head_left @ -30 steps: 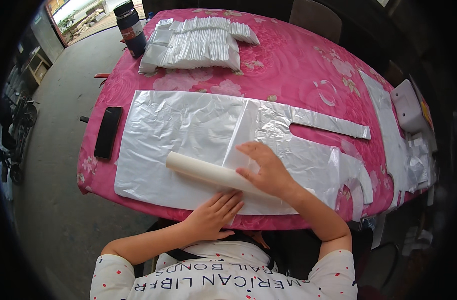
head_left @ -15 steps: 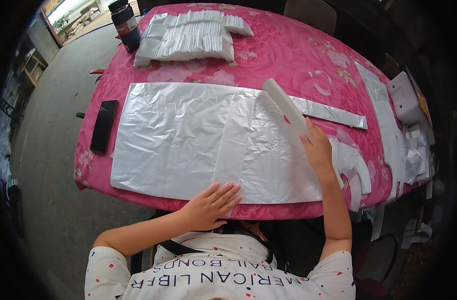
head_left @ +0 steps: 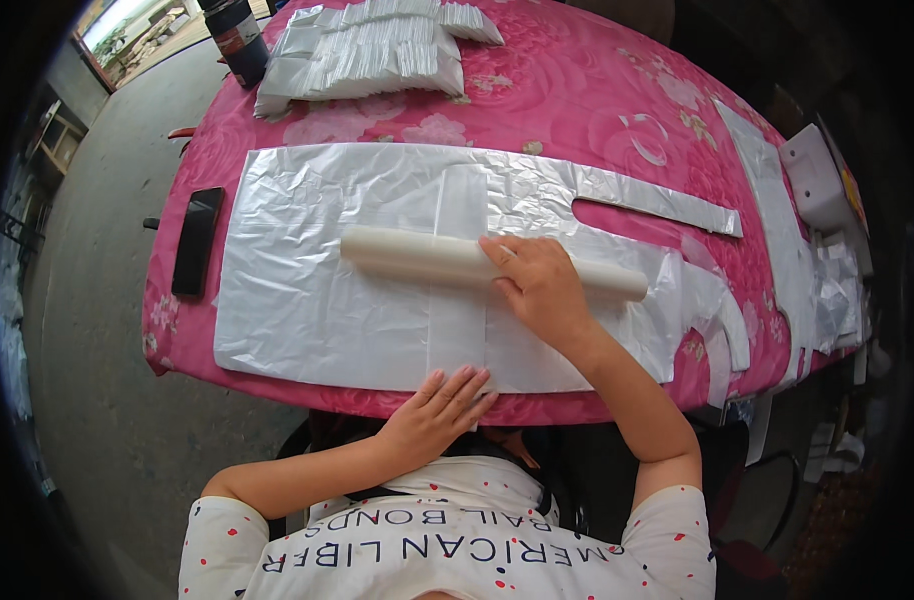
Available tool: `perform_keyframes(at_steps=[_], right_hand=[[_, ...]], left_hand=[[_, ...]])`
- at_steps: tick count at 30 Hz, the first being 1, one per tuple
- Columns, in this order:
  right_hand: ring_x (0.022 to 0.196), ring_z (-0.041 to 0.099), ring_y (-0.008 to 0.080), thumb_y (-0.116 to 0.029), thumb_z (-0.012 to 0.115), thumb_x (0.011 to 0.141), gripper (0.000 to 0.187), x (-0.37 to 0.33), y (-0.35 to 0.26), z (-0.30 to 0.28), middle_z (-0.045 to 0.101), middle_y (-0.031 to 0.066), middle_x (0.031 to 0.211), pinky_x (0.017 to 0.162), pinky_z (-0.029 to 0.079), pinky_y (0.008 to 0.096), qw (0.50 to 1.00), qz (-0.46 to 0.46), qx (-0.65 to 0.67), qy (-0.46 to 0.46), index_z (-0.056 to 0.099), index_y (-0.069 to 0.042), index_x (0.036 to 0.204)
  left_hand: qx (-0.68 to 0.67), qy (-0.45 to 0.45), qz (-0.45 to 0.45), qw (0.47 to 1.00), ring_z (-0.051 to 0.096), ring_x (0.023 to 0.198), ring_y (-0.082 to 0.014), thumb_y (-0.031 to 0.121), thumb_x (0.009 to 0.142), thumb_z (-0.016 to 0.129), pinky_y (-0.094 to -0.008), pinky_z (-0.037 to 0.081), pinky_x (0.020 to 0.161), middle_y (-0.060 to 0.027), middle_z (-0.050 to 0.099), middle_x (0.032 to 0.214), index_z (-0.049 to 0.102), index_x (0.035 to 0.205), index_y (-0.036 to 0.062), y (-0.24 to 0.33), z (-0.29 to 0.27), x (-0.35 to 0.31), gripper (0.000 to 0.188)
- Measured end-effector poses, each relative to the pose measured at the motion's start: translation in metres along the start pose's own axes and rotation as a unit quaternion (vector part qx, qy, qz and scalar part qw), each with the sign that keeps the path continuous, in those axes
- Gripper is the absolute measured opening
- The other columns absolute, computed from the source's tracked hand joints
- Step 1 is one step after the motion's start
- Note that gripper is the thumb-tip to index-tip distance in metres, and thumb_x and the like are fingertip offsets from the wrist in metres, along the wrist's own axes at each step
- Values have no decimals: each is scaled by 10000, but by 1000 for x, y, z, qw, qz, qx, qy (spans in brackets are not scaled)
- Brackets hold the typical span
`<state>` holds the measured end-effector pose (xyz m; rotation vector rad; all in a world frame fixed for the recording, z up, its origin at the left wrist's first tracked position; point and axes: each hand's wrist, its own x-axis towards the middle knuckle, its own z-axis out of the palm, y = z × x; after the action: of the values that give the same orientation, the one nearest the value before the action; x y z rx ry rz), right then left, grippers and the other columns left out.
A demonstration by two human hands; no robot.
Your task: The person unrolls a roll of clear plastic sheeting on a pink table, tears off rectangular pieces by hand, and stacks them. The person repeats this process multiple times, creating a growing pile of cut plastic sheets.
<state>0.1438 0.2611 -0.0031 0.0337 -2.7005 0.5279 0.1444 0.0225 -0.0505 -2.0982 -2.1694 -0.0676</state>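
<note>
A white plastic bag, or flat stack of bags [head_left: 307, 310], with long handle strips at its right end, lies spread in front of me. A narrower translucent plastic band [head_left: 459, 335] crosses its middle. My right hand [head_left: 545, 288] is closed round the middle of a long whitish roll [head_left: 407, 254], which lies slantwise over the bag and the band. At the near table edge, my left hand [head_left: 435, 414] rests flat, fingers stretched out, on the lower end of the band. Whether the roll touches the plastic along its whole length, I cannot tell.
Bundles of folded white plastic [head_left: 367, 60] and a dark jar [head_left: 235, 40] stand at the far left. A black phone [head_left: 198, 243] lies left of the bag. More white plastic [head_left: 762, 210] and a white box [head_left: 815, 180] sit at the right. A pink flowered cloth [head_left: 577, 110] covers the table.
My right hand has brought the roll left and nearer, turning it from steeply slanted to almost crosswise. My left hand stays on the near edge. The view has shifted slightly.
</note>
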Motion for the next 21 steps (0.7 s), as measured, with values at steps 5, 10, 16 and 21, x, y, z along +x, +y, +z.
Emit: perform_keyframes(at_steps=[5,10,16,21], right_hand=[[1015,521,283,-74,639,733,459,67,55,9,570,85,1124,912,380,400,998,54,31,-24,564,-111,1184],[1156,449,318,14,599,706,482,64,57,15,514,128,1216,979,365,397,997,-22,-65,46,557,-75,1178],[1217,403,326,66,538,650,518,-16,-14,8,486,151,1255,1009,355,389,968,-115,152,-164,535,-1,1165],[1189,441,316,21,574,658,484,-48,-40,8,496,152,1242,989,379,385,977,-78,156,-126,544,4,1141]], left_hand=[[-49,19,20,998,278,1328,-293,250,875,436,-436,234,1063,-142,297,1433,383,1347,94,-6,-1,0,500],[-108,0,81,991,321,1309,-255,182,847,475,-406,273,1061,-138,336,1410,421,1302,60,-31,-17,-5,474],[-175,34,130,975,430,1226,-246,125,811,522,-386,358,1017,-130,448,1317,508,1203,41,-54,-16,-6,401],[-284,139,134,939,498,1145,-273,115,795,545,-382,405,978,-142,490,1260,518,1179,36,-69,-18,0,393]])
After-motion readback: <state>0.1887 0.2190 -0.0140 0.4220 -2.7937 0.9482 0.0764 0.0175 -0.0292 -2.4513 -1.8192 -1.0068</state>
